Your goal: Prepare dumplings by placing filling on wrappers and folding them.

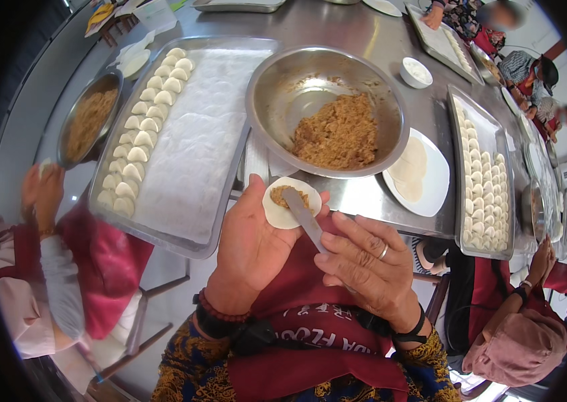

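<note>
On the fingers of my left hand (258,246) lies a round dumpling wrapper (279,217), steadied by the thumb at its left edge. A small mound of brown minced filling (279,195) sits on its upper middle. My right hand (371,261) grips a flat metal spatula (304,215), its tip pressed on the filling. Just beyond my hands stands a wide steel bowl (283,115), with a heap of the same filling (339,133) in its right part. Right of the bowl, a white plate (432,193) carries a few flat wrappers (409,168).
A lined metal tray (193,171) with rows of folded dumplings (145,138) lies left. Another dumpling tray (484,201) is at right. A small white bowl (415,73) stands behind. Co-workers sit on both sides, one person's hands (44,193) near a filling bowl (90,118) at left.
</note>
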